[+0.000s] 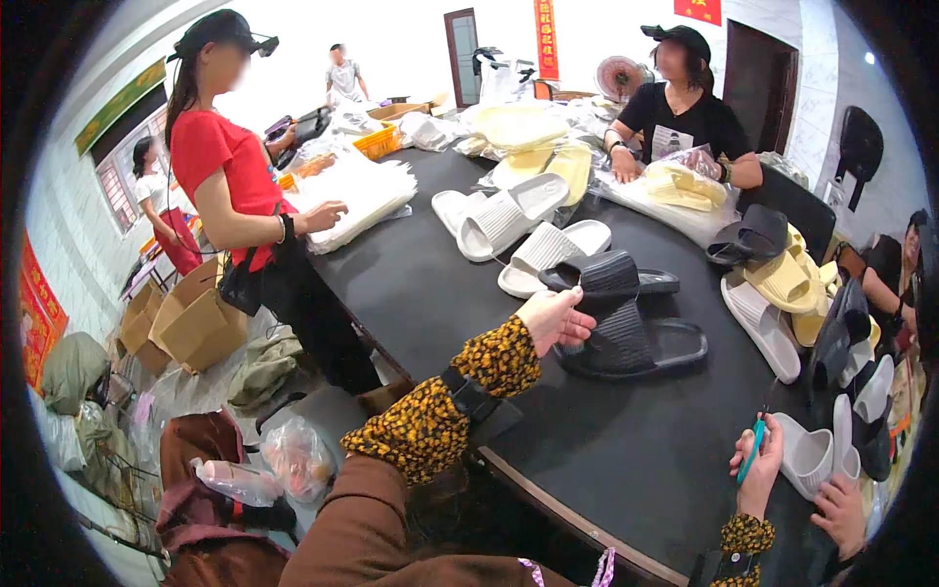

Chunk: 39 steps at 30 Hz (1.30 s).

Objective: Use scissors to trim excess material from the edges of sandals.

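My left hand (555, 320) is over the table beside the upper of two stacked black slippers (631, 338), its thumb and finger pinched together. Whatever the pinch holds is too small to make out. Lower right, my right hand (757, 479) grips small teal-handled snips (751, 448), their thin tip pointing away from me. Close to it lie white slippers (804, 455), and another person's hand (839, 516) touches one of them. Just beyond my left hand, several white ribbed slippers (504, 220) are grouped with the black pair.
The dark table (411, 245) curves away. Black, cream and white slippers (790, 279) pile along its right edge. A person in red (225, 157) stands left by clear bags (367, 196); one in black (675, 122) handles bagged cream slippers (685, 186). Cardboard boxes (201, 318) stand on the floor.
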Each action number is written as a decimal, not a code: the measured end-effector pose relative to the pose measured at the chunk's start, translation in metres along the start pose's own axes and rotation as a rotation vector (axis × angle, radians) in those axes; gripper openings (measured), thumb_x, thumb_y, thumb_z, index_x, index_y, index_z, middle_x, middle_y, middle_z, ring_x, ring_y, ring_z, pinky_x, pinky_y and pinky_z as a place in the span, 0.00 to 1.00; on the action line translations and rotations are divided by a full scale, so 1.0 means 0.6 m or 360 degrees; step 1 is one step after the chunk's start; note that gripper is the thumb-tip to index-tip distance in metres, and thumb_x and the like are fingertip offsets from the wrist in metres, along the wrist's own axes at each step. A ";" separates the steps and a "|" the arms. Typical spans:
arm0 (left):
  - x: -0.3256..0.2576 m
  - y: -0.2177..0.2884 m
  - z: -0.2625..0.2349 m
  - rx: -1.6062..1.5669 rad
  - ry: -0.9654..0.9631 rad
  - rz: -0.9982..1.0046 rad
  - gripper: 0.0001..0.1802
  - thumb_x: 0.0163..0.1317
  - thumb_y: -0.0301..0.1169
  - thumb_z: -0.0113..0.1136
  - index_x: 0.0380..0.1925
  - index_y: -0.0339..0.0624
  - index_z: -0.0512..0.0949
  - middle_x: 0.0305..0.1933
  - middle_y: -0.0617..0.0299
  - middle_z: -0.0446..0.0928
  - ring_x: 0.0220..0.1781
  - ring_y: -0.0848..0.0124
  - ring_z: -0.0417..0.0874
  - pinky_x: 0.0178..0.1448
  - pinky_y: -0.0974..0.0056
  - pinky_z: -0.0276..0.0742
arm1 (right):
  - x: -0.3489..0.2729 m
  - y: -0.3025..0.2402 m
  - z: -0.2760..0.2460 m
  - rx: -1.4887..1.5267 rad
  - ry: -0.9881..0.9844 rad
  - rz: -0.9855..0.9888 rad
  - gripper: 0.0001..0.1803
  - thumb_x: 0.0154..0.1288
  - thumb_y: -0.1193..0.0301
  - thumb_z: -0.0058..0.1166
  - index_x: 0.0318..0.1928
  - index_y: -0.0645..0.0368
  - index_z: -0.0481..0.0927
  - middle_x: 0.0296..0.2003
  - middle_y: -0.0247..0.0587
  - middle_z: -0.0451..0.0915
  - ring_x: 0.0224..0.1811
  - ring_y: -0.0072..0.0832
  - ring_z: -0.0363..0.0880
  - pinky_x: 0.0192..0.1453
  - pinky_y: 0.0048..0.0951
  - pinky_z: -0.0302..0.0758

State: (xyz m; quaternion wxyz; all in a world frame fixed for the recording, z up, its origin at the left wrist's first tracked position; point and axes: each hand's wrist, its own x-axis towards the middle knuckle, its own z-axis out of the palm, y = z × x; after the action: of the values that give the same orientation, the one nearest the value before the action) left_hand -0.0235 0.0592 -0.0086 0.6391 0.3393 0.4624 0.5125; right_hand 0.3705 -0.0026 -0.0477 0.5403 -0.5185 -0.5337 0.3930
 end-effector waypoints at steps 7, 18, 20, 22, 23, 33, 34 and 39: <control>-0.016 -0.014 -0.013 0.0446 0.0056 0.0205 0.17 0.64 0.37 0.52 0.45 0.33 0.70 0.37 0.52 0.78 0.35 0.70 0.79 0.42 0.66 0.76 | 0.001 -0.006 0.002 -0.0076 0.0020 0.0027 0.22 0.64 0.68 0.51 0.57 0.58 0.64 0.27 0.32 0.71 0.17 0.12 0.68 0.15 0.13 0.64; 0.012 -0.034 -0.036 0.1113 0.0069 0.0546 0.17 0.56 0.32 0.59 0.43 0.33 0.75 0.37 0.61 0.78 0.39 0.75 0.77 0.45 0.69 0.74 | -0.002 -0.014 0.011 -0.0030 0.0004 0.0014 0.23 0.62 0.69 0.51 0.56 0.59 0.63 0.27 0.32 0.72 0.17 0.13 0.68 0.16 0.13 0.63; 0.020 -0.044 -0.033 0.1169 0.0085 0.0662 0.17 0.56 0.33 0.59 0.42 0.32 0.75 0.36 0.59 0.78 0.38 0.73 0.78 0.44 0.68 0.75 | -0.002 -0.014 0.010 -0.0021 0.0006 0.0002 0.22 0.63 0.69 0.51 0.56 0.59 0.64 0.27 0.32 0.72 0.17 0.13 0.68 0.16 0.13 0.63; 0.025 -0.050 -0.029 0.1224 0.0091 0.0780 0.18 0.55 0.33 0.60 0.42 0.32 0.74 0.35 0.56 0.79 0.38 0.71 0.78 0.43 0.67 0.75 | -0.002 -0.014 0.009 -0.0014 0.0019 -0.0009 0.21 0.63 0.68 0.51 0.55 0.58 0.65 0.26 0.31 0.72 0.16 0.12 0.68 0.15 0.13 0.63; 0.019 -0.046 -0.016 0.1224 0.0045 0.0628 0.21 0.56 0.33 0.60 0.46 0.30 0.72 0.39 0.53 0.78 0.42 0.70 0.78 0.48 0.67 0.74 | -0.002 -0.013 0.006 -0.0015 0.0022 0.0000 0.21 0.63 0.68 0.51 0.55 0.58 0.65 0.26 0.32 0.72 0.16 0.13 0.67 0.15 0.14 0.63; 0.003 -0.059 0.052 0.1267 -0.0184 0.0308 0.29 0.59 0.36 0.59 0.57 0.31 0.65 0.42 0.53 0.78 0.45 0.71 0.77 0.49 0.68 0.72 | 0.000 -0.007 -0.003 -0.0001 -0.0077 -0.0025 0.20 0.60 0.71 0.51 0.54 0.56 0.66 0.27 0.32 0.73 0.17 0.13 0.69 0.17 0.14 0.64; -0.001 -0.065 0.057 0.1251 -0.0225 0.0324 0.30 0.59 0.36 0.59 0.57 0.31 0.64 0.45 0.52 0.77 0.47 0.70 0.77 0.51 0.66 0.72 | -0.001 -0.010 -0.002 -0.0003 -0.0076 -0.0029 0.20 0.60 0.71 0.51 0.54 0.56 0.66 0.27 0.32 0.73 0.17 0.13 0.69 0.17 0.14 0.64; -0.005 -0.076 0.117 0.1320 -0.0562 0.0337 0.32 0.60 0.39 0.58 0.58 0.30 0.63 0.51 0.47 0.75 0.51 0.64 0.77 0.57 0.62 0.71 | -0.005 -0.027 0.005 -0.0057 0.0001 -0.0009 0.21 0.60 0.72 0.50 0.55 0.60 0.66 0.28 0.34 0.74 0.17 0.15 0.68 0.17 0.16 0.64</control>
State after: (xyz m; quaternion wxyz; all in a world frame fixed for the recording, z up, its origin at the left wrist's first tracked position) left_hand 0.0578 0.0481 -0.0250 0.4625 0.6938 0.4751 0.2810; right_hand 0.3650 -0.0074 -0.0328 0.5322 -0.5268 -0.5419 0.3816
